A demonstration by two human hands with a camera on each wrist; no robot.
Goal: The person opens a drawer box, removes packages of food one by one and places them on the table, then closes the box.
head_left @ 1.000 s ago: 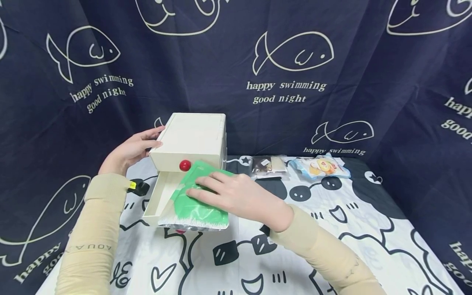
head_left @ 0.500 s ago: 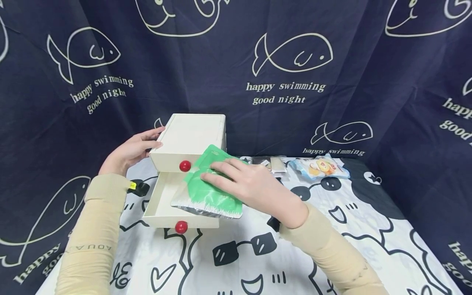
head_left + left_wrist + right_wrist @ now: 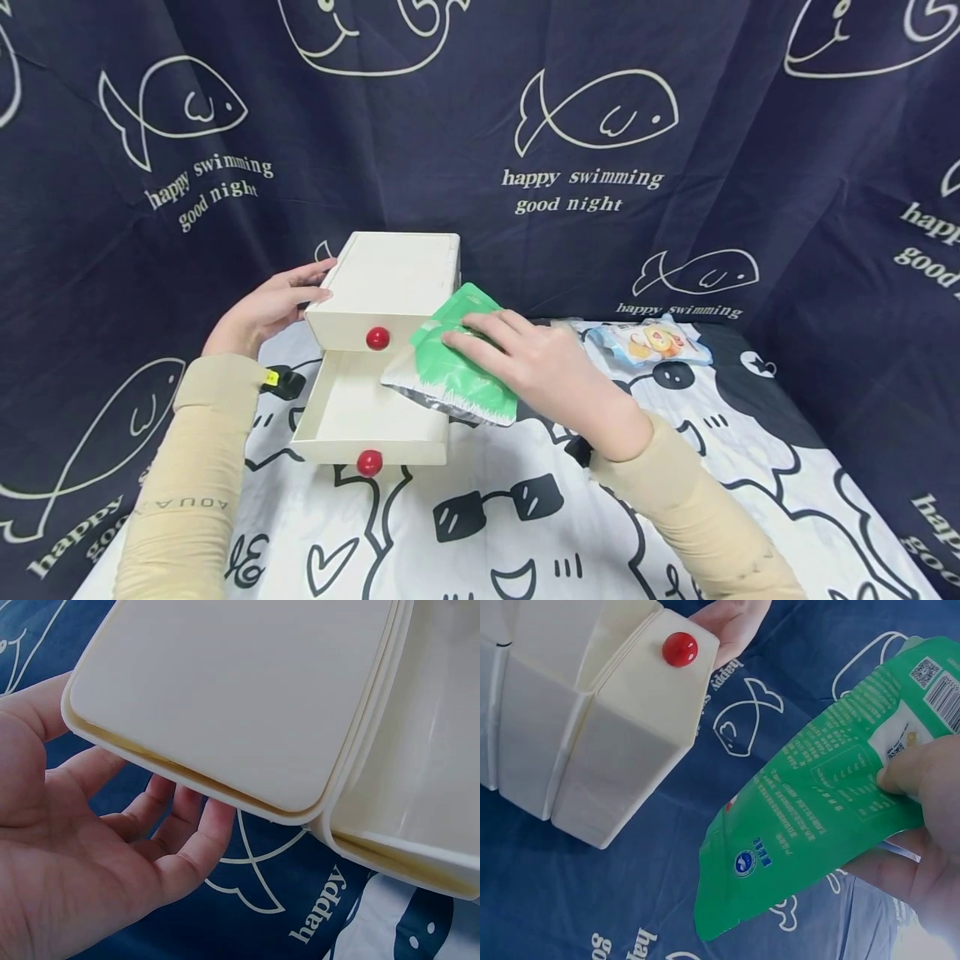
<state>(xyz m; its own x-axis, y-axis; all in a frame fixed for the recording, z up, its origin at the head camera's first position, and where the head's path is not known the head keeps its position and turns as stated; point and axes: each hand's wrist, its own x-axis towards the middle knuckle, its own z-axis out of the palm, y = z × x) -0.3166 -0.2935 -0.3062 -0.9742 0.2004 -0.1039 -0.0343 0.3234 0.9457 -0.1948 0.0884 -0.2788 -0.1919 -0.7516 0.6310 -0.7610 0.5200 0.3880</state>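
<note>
Head view: the pouch is in the right hand.

The pouch is glossy, the cabinet smooth plastic.

Room above open drawer on L; green pouch prob. blocks R rear.

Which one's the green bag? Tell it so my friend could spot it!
Find the white drawer box on the patterned cloth, its lower drawer pulled out. By that drawer's right side, the right hand holds the green bag. Green with a white, jagged strip, it's unlike the pale blue packet lying farther right.
</note>
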